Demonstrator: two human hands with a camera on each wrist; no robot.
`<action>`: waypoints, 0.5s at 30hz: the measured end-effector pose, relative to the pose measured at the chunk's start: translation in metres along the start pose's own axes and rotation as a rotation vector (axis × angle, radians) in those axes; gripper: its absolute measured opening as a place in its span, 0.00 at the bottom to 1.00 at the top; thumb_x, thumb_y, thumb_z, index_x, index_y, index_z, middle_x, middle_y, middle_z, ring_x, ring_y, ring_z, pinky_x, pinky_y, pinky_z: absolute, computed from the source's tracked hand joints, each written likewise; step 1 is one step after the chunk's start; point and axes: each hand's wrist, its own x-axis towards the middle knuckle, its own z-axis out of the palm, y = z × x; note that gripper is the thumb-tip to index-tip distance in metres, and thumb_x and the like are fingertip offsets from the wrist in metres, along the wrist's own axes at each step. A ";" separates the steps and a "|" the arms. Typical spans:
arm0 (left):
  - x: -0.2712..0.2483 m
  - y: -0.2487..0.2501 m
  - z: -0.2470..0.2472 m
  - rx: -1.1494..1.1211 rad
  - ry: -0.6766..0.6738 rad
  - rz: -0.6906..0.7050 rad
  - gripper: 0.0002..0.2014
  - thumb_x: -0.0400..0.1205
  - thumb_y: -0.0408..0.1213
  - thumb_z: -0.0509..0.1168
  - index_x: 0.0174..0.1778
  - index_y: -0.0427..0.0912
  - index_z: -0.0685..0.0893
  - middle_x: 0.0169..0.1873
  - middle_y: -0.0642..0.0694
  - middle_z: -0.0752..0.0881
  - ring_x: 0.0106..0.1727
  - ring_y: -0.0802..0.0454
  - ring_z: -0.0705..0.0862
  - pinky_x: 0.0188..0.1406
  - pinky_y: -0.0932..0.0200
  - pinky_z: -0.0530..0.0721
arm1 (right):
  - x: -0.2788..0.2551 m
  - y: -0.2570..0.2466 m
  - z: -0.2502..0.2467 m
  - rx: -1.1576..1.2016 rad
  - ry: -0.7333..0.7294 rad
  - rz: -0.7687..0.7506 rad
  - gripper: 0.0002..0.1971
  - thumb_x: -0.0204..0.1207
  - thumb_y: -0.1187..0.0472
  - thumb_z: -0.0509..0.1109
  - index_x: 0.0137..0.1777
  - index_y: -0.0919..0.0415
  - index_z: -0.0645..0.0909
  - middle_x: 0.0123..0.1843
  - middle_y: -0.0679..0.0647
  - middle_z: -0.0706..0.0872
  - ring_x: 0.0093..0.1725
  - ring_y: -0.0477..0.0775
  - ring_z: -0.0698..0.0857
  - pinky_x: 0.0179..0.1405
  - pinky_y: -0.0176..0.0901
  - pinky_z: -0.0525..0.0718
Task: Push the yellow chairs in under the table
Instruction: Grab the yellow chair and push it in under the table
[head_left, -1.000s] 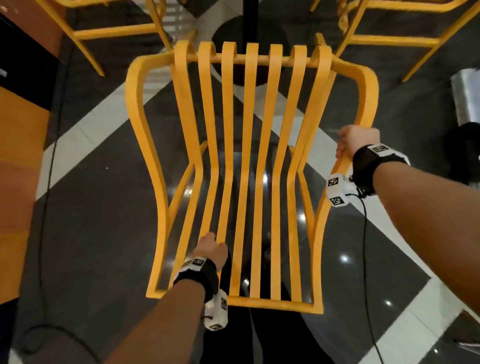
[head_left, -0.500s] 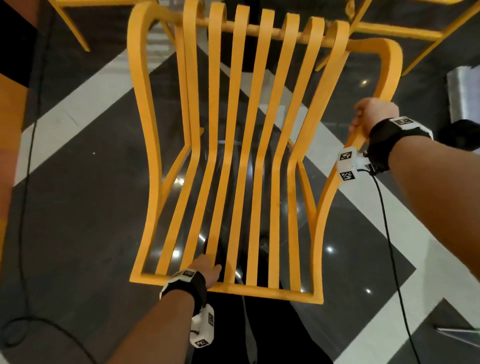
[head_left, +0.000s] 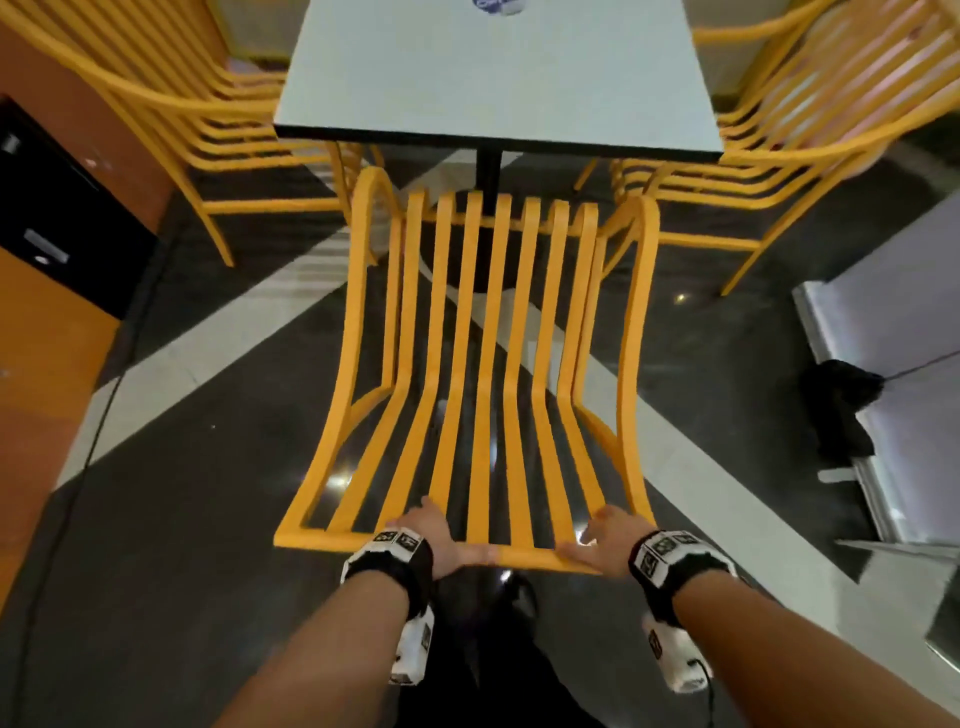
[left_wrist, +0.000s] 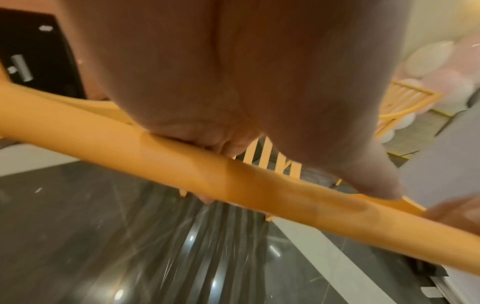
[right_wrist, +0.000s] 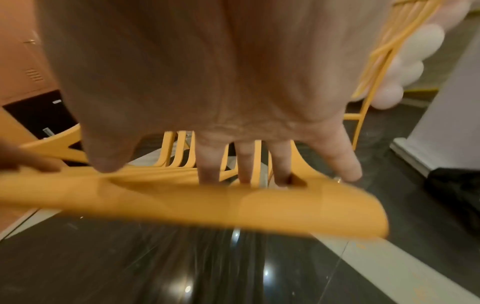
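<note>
We have the chair (head_left: 483, 364) squarely in front of us, its seat front near the table (head_left: 498, 73) edge but not yet under it, and the chair looks tipped toward us. Two more chairs sit at the table's left (head_left: 171, 119) and right (head_left: 779, 130) sides.

Both hands are on the top rail (head_left: 514, 557). Our left hand (head_left: 434, 540) wraps it, fingers curled over the far side and thumb laid along the rail. Our right hand (head_left: 602, 545) lies flatter, fingers spread and reaching between the slats, thumb on the rail; we judge it resting rather than clenched.

The chair looks like a stiff, one-piece slatted frame, probably moulded plastic or painted metal, and light enough to steer with two hands. Its smooth finish could slip under a flat palm, and on the glossy floor (head_left: 182, 493) the legs should slide easily, perhaps too freely. The rail is the right place to hold: wide, rigid, and centred for a straight push.

The head view alone shows the table, the gap left to close, and the neighbouring chairs the armrests must pass between. The left wrist view shows a fingertip (left_wrist: 206, 199) peeking from under the rail (left_wrist: 233, 181), confirming the wrap. The right wrist view, though blurred, shows the straight fingers (right_wrist: 244, 162) threaded between slats above the rail (right_wrist: 182, 203).
</note>
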 end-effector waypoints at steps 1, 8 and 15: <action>-0.003 0.004 -0.013 0.046 0.023 0.026 0.69 0.59 0.81 0.64 0.87 0.39 0.51 0.82 0.40 0.68 0.79 0.37 0.72 0.75 0.42 0.75 | -0.006 0.001 -0.002 -0.032 0.037 0.015 0.65 0.43 0.08 0.42 0.78 0.43 0.74 0.87 0.52 0.60 0.83 0.64 0.64 0.79 0.71 0.63; -0.011 0.012 -0.086 0.261 0.271 0.234 0.20 0.79 0.41 0.69 0.67 0.45 0.80 0.69 0.39 0.77 0.67 0.36 0.80 0.61 0.43 0.81 | -0.040 0.005 -0.059 0.001 0.314 0.084 0.30 0.72 0.25 0.58 0.71 0.37 0.74 0.81 0.45 0.69 0.81 0.58 0.66 0.73 0.81 0.64; -0.006 -0.056 -0.153 0.241 0.495 0.143 0.29 0.79 0.69 0.52 0.73 0.62 0.73 0.75 0.50 0.74 0.79 0.37 0.67 0.75 0.21 0.51 | -0.027 0.006 -0.110 -0.048 0.530 0.036 0.26 0.78 0.30 0.53 0.73 0.37 0.68 0.76 0.42 0.74 0.78 0.57 0.71 0.69 0.76 0.71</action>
